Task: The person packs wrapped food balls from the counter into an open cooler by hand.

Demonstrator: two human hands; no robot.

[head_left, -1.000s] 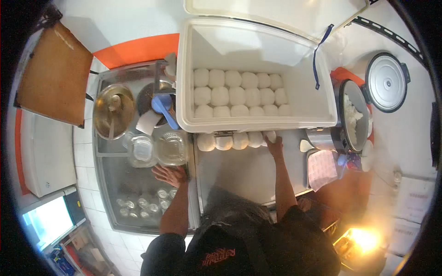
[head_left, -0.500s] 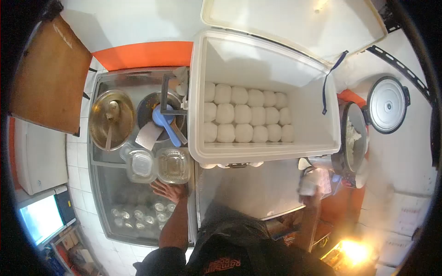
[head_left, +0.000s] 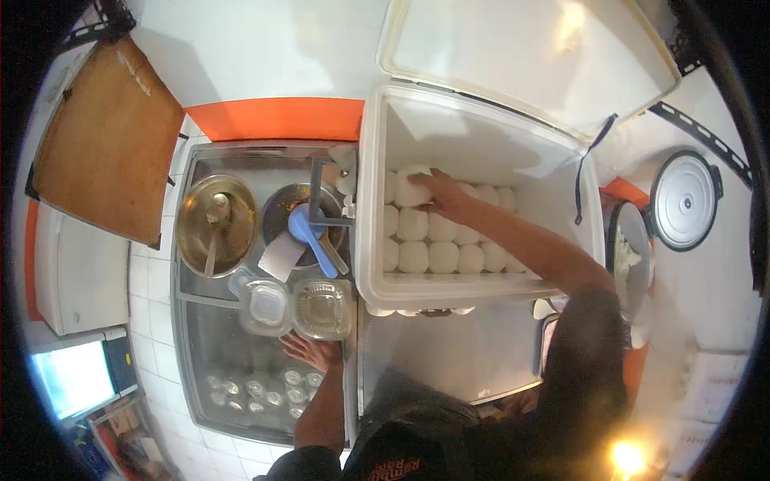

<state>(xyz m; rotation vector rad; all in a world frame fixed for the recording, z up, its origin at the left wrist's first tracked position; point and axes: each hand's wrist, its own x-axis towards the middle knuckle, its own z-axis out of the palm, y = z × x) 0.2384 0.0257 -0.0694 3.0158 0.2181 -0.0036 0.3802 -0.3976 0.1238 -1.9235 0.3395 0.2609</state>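
My right hand [head_left: 439,192] reaches into a large white cooler box [head_left: 489,287], its fingers wrapped round a white round packet [head_left: 411,186] above the rows. Several more white round packets [head_left: 413,225] lie side by side on the box floor. My left hand [head_left: 314,350] rests on the glass top with its fingers spread, just below two clear plastic containers [head_left: 322,309]. A few white packets [head_left: 379,311] show partly past the near edge of the box, on the metal counter [head_left: 449,353].
Left stand a metal bowl with a spoon [head_left: 216,228] and a dark pan [head_left: 281,212] with a blue scoop [head_left: 314,239]. At right are an open rice cooker [head_left: 628,256] and its round lid [head_left: 684,200]. A bright flame-like light [head_left: 628,457] glows at lower right.
My right hand has moved from the counter, past its right side, into the box, and now holds a packet there. My left hand stays by the containers. The view has shifted.
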